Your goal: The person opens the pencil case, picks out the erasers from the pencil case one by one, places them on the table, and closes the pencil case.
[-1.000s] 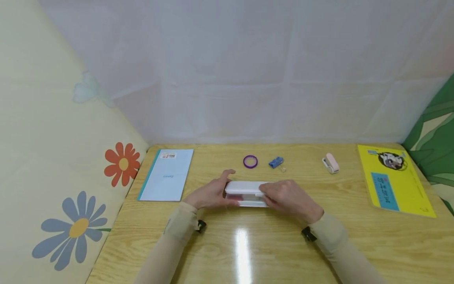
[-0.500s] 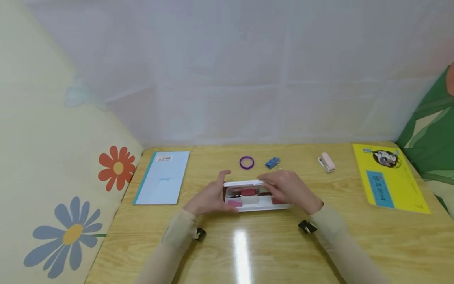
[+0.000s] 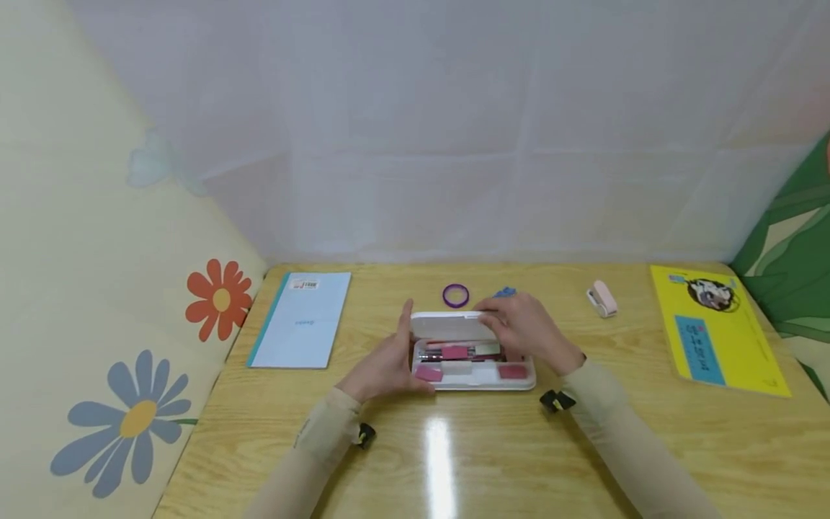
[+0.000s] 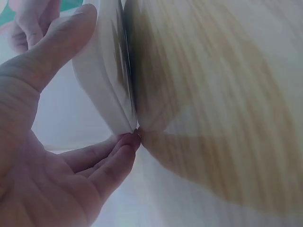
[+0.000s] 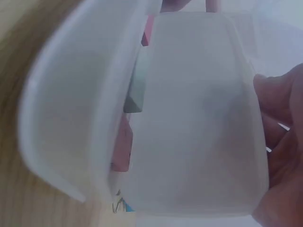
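Note:
A white pencil case (image 3: pixel 483 376) lies on the wooden table with its lid (image 3: pixel 444 329) raised. Inside are pink blocks (image 3: pixel 512 371), a white block (image 3: pixel 457 367) and pen-like sticks, partly hidden by my right hand. My left hand (image 3: pixel 382 362) grips the case's left end; the left wrist view shows the thumb on one side of the case (image 4: pixel 97 71) and fingertips at the other. With fingers bent over its edge, my right hand (image 3: pixel 528 330) holds the lid near the right end. In the right wrist view the lid's inside (image 5: pixel 199 118) faces the camera.
Behind the case lie a purple ring (image 3: pixel 444 296) and a blue binder clip (image 3: pixel 504 292), partly covered by my right hand. A pink stapler (image 3: pixel 604 298) is farther right. A pale blue notebook (image 3: pixel 300 324) lies left, a yellow book (image 3: pixel 746 339) far right.
The lid has swung up and back from nearly closed, uncovering the contents. My right hand has moved away from me with it, while the left hand keeps holding the left end.

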Demonstrator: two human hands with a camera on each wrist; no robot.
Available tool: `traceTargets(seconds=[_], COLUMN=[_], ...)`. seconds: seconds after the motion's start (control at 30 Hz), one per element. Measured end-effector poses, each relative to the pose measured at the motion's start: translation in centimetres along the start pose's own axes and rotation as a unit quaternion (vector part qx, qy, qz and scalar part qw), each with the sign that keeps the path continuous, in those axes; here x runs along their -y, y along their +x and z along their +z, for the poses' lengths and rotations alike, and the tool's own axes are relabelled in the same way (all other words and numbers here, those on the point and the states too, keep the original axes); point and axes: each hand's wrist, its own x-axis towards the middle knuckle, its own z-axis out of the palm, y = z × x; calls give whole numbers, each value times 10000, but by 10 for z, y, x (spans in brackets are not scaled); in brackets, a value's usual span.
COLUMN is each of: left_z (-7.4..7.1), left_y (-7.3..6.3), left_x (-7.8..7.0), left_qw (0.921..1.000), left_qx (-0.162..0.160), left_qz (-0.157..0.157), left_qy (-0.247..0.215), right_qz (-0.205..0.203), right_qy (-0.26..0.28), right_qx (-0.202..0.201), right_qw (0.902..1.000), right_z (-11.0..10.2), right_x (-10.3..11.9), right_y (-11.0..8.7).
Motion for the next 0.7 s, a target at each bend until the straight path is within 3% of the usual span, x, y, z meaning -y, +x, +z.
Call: traceTargets(seconds=[0.37,0.7], left_z=[5,12], left_y=[0,-2], left_x=[2,0], left_qw=[9994,9962], left_qx=[-70,-199], left_qz=[325,279], left_qy=[-32,796], right_qz=[766,1183], right_qy=[775,611], right_qx=[-51,-152], right_qw=[9940,9910], right_z=[-3,0], right_x=[-11,-24], right_y=[18,32])
